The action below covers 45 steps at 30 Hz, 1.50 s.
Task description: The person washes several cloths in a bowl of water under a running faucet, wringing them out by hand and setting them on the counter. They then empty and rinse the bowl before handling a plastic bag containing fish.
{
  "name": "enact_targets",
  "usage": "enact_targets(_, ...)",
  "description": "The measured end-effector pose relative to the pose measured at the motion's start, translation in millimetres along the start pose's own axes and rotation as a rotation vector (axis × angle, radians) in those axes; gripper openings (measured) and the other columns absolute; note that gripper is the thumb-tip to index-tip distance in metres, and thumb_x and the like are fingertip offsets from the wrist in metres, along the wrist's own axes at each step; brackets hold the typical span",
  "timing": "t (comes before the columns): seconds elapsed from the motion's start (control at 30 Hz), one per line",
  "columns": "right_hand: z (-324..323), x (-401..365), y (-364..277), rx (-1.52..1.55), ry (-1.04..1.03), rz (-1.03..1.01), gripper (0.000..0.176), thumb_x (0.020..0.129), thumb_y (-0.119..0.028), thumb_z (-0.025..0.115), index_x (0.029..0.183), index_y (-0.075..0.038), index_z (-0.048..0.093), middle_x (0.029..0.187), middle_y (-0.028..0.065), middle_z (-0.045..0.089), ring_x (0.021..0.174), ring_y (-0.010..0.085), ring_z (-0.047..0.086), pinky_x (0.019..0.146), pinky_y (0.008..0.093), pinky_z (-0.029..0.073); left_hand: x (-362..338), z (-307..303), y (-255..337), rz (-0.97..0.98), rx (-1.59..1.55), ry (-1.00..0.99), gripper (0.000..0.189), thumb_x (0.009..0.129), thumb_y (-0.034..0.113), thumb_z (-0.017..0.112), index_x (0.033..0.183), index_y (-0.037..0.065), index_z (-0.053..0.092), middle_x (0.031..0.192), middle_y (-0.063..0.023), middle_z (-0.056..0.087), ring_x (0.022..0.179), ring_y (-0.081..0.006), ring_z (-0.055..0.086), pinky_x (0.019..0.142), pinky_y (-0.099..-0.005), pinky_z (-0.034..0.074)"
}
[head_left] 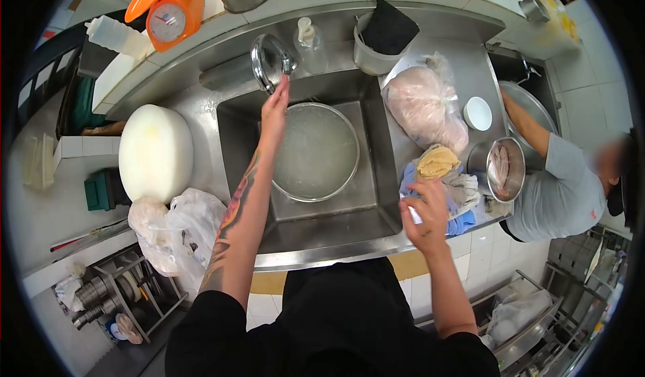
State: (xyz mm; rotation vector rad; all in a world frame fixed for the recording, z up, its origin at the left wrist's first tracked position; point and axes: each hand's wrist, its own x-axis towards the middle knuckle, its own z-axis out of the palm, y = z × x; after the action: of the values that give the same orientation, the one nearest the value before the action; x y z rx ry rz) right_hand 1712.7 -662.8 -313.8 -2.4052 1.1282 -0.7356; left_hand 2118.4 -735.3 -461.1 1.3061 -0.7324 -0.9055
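My left hand (274,110) reaches over the sink (376,202) to the curved chrome faucet (259,65), its fingers closed at the faucet's near end. Below and beside this hand, a round metal basin (316,152) full of cloudy water sits in the sink. My right hand (426,219) hovers at the sink's right edge with fingers apart and nothing clearly held. Just beyond it lies a pile of cloths: a yellow cloth (438,161), a grey cloth (463,190) and a blue cloth (461,224).
Right of the sink are a bag of pale meat (423,102), a white bowl (478,113) and a metal pot (516,169). A co-worker (571,182) stands at far right. On the left are a white round block (156,152), plastic bags (191,222) and an orange scale (176,16).
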Motion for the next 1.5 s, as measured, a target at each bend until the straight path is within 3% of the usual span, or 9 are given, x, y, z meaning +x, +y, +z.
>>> enact_targets(0.13, 52.1, -11.6, -15.2, 0.158, -0.104, 0.03, 0.011, 0.08, -0.009, 0.076, 0.087, -0.005, 0.069, 0.105, 0.0129, 0.066, 0.105, 0.0355, 0.063, 0.099, 0.0483, 0.05, -96.4, -93.7, -167.2, -0.229, 0.702, 0.431, 0.059, 0.092, 0.025, 0.07, 0.141, -0.004, 0.055, 0.147, -0.0238, 0.054, 0.134, -0.0346, 0.055, 0.112, -0.0369, 0.04)
enact_targets(0.2, 68.6, -25.7, -22.6, 0.295, -0.296, 0.125, 0.01, 0.084, -0.013, 0.075, 0.088, -0.005, 0.069, 0.099, 0.0109, 0.067, 0.097, 0.0322, 0.065, 0.087, 0.0428, 0.054, -157.3, -139.9, -255.5, -0.653, 0.187, 0.607, 0.043, 0.091, 0.02, 0.07, 0.123, -0.007, 0.064, 0.122, -0.0239, 0.069, 0.109, -0.0356, 0.069, 0.09, -0.0491, 0.055)
enact_targets(0.27, 80.8, -42.3, -23.7, 0.267, -0.39, 0.135, 0.01, 0.086, -0.014, 0.073, 0.089, -0.006, 0.069, 0.097, 0.0094, 0.067, 0.094, 0.0309, 0.065, 0.083, 0.0424, 0.054, -194.4, -123.0, -233.5, -1.069, 0.026, 0.672, 0.038, 0.09, 0.014, 0.069, 0.122, -0.006, 0.063, 0.114, -0.0211, 0.07, 0.098, -0.036, 0.071, 0.076, -0.0505, 0.059)
enact_targets(0.47, 121.2, -57.6, -26.8, 0.211, -0.621, 0.08, 0.011, 0.089, -0.02, 0.07, 0.091, -0.009, 0.07, 0.088, 0.0061, 0.065, 0.089, 0.0297, 0.064, 0.079, 0.0437, 0.054, -222.3, -129.1, -279.5, -0.922, -0.07, 0.576, 0.033, 0.089, 0.005, 0.067, 0.119, -0.001, 0.056, 0.111, -0.0197, 0.067, 0.087, -0.0303, 0.073, 0.061, -0.0408, 0.062)
enact_targets(0.77, 251.6, -34.3, -3.9, 0.064, -0.597, -0.136, 0.034, 0.084, -0.029, 0.077, 0.107, -0.007, 0.066, 0.111, 0.017, 0.063, 0.108, 0.0347, 0.062, 0.091, 0.049, 0.052, -216.2, -58.1, -161.4, -0.838, 0.075, 0.539, 0.029, 0.082, 0.002, 0.063, 0.11, 0.001, 0.058, 0.093, -0.0141, 0.068, 0.074, -0.0282, 0.071, 0.062, -0.0399, 0.059)
enact_targets(0.83, 279.6, -31.3, -3.0, 0.0, -0.8, -0.009, 0.044, 0.08, -0.032, 0.081, 0.112, -0.008, 0.063, 0.108, 0.0166, 0.066, 0.109, 0.0377, 0.062, 0.09, 0.051, 0.051, -220.0, -50.8, -143.6, -0.826, 0.164, 0.47, 0.024, 0.081, 0.001, 0.061, 0.105, 0.0, 0.061, 0.088, -0.0138, 0.068, 0.071, -0.0278, 0.07, 0.06, -0.0411, 0.058)
enact_targets(1.0, 295.6, -33.2, -7.8, -0.075, -0.947, -0.008, 0.04, 0.082, -0.033, 0.079, 0.112, -0.008, 0.069, 0.108, 0.0181, 0.072, 0.102, 0.0401, 0.069, 0.086, 0.0524, 0.053, -226.2, -30.4, -136.4, -0.57, -0.029, 0.724, 0.019, 0.075, 0.0, 0.061, 0.092, 0.0, 0.069, 0.071, -0.005, 0.062, 0.057, -0.0192, 0.059, 0.049, -0.0369, 0.045)
enact_targets(1.17, 311.0, -39.7, -12.0, -0.112, -0.765, -0.037, 0.013, 0.085, -0.024, 0.074, 0.089, -0.012, 0.077, 0.088, 0.0185, 0.073, 0.086, 0.0401, 0.071, 0.078, 0.0503, 0.056, -229.9, -44.5, -121.9, -0.542, 0.312, 0.669, 0.027, 0.076, 0.009, 0.061, 0.099, 0.001, 0.072, 0.081, -0.0167, 0.073, 0.072, -0.0281, 0.072, 0.064, -0.0416, 0.053)
enact_targets(1.5, 272.1, -22.6, -56.6, 0.103, -0.43, 0.128, 0.016, 0.084, -0.02, 0.077, 0.093, -0.007, 0.074, 0.081, 0.0171, 0.072, 0.074, 0.0324, 0.07, 0.07, 0.0426, 0.055, -183.8, -40.9, 21.8, -0.565, 0.85, 0.287, 0.037, 0.077, 0.022, 0.068, 0.112, 0.008, 0.073, 0.111, -0.017, 0.074, 0.106, -0.0377, 0.07, 0.088, -0.0462, 0.055)
